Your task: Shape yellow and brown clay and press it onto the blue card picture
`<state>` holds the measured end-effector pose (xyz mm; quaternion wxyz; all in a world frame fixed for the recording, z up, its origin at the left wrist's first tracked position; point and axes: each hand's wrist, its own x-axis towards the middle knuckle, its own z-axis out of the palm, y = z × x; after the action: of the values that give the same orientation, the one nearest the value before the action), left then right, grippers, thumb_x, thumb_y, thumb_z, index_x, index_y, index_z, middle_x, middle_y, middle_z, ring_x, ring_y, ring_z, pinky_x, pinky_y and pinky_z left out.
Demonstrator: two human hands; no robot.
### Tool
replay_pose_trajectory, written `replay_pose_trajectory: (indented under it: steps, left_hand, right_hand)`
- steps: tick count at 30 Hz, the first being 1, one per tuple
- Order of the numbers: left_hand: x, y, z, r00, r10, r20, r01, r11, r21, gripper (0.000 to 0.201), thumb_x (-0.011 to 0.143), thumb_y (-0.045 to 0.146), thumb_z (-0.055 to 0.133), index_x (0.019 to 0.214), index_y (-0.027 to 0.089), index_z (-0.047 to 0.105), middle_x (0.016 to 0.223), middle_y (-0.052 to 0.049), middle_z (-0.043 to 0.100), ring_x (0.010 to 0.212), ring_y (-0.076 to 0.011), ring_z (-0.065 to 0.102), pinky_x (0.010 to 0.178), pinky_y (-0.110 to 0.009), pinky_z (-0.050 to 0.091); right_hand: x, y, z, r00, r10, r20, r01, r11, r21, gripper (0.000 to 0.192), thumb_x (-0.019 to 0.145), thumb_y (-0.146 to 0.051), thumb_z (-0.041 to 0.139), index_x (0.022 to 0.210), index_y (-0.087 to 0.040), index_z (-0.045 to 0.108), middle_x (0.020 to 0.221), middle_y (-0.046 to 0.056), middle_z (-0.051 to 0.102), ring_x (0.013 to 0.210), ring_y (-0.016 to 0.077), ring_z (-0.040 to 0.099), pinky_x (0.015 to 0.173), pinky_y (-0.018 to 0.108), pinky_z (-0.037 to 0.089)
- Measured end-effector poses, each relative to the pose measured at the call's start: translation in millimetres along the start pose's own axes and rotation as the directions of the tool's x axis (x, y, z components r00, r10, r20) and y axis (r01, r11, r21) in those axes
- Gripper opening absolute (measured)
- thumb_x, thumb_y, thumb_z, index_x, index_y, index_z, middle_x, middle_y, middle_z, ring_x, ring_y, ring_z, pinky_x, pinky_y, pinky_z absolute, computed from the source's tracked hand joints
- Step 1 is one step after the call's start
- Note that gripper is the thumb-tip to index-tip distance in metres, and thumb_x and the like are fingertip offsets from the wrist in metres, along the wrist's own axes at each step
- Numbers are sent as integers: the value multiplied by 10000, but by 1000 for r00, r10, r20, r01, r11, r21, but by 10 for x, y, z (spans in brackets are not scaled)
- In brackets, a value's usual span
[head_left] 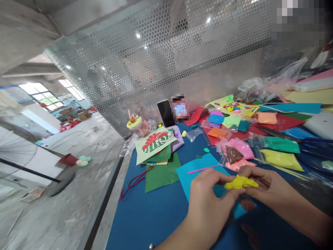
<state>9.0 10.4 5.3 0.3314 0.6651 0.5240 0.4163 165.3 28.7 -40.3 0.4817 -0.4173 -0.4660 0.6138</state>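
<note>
Both hands meet low in the frame over a blue table cover (145,215). My left hand (208,201) and my right hand (262,184) pinch a lump of yellow clay (240,182) between their fingertips, each holding one end. Under the hands lies a light blue paper sheet (195,172) with a thin pink strip (201,169) on it. Bags of pink and brown clay (236,152) sit just beyond the hands.
A paper watermelon craft (154,142) lies on green sheets (160,172), with a red cord (134,182) beside. A black phone (166,113) leans on the perforated metal panel (156,62). Bags of coloured clay (281,144) and paper crowd the right side. The table's left edge drops to a concrete floor.
</note>
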Motion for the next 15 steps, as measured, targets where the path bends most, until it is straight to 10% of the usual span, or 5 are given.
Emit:
replay_pose_trajectory:
  steps: [6,10,15]
  left_hand:
    - [8,-7,-3,996,-72,-45,68,994,-84,100,712,124,734,659,207,714,677,6,706,661,-138,627,613,-232,493]
    - [38,-31,-34,995,-45,-88,41,998,-54,105,747,129,708,681,211,713,707,13,712,668,-137,635,634,-242,506]
    - [21,-124,-38,912,404,75,-407,865,294,186,870,173,591,1029,213,678,997,4,728,946,-164,640,906,-320,501]
  right_hand:
    - [20,48,-49,994,61,92,-57,997,-47,272,567,-365,865,626,-214,647,581,-5,621,515,146,580,480,235,504]
    - [-7,7,-42,995,11,104,-13,1000,20,412,620,-455,821,965,-269,694,772,25,692,654,201,662,677,329,579]
    - [-48,-183,28,997,49,53,-46,997,-69,482,678,-571,734,1041,-255,713,938,93,732,799,257,703,664,336,596]
